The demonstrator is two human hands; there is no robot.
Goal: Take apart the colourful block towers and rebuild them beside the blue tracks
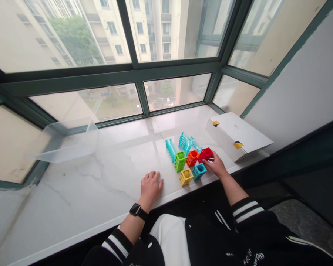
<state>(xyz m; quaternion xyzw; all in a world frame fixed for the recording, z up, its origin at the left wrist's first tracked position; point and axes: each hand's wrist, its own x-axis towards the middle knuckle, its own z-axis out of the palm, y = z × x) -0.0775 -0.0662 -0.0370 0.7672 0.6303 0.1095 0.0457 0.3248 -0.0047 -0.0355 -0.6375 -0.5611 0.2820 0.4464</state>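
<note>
The right hand [217,165] touched the red block [206,154], beside orange [192,157], green [180,161], yellow [186,177] and blue [199,171] blocks. The left hand [150,186] lay flat on the marble surface [105,177]. A white box [237,136] sat nearby; a clear bin [69,140] stood well apart.

Five open-sided toy blocks stand on the marble surface [105,177], each a different colour: one green block [180,161], one orange block [192,158], one red block [205,154], one yellow block [185,177] and one blue block [199,171]. Behind them lie three translucent teal ribbed track pieces: one straight piece [171,149], one curved piece [184,142] and one shorter piece [196,144], partly hidden by the blocks. There is one clear plastic bin [68,142] and one white cardboard box [237,136], which bears two yellow-and-black tape tabs. Two hands are in view, the left hand [150,186] and the right hand [217,165], with one black watch [137,210].
</note>
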